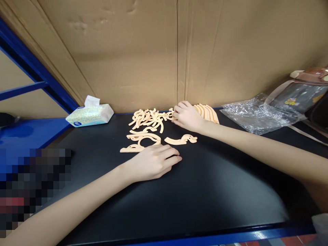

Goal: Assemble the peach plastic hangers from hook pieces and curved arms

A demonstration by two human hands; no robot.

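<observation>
Peach-coloured plastic pieces, shaped like parts of folding clothes hangers, lie on the black table. My left hand rests palm down, fingers loosely stretched, beside a partly folded hanger whose right end it covers. A single curved hanger piece with a hooked end lies just beyond its fingertips. My right hand is at the back, fingers bent down between a loose heap of hanger parts and a neat row of curved arms. Whatever is under its fingers is hidden.
A tissue box stands at the back left. To the right lie a crumpled clear plastic bag and a transparent bottle with a strap. A cardboard wall rises behind the table, and a blue frame stands at left.
</observation>
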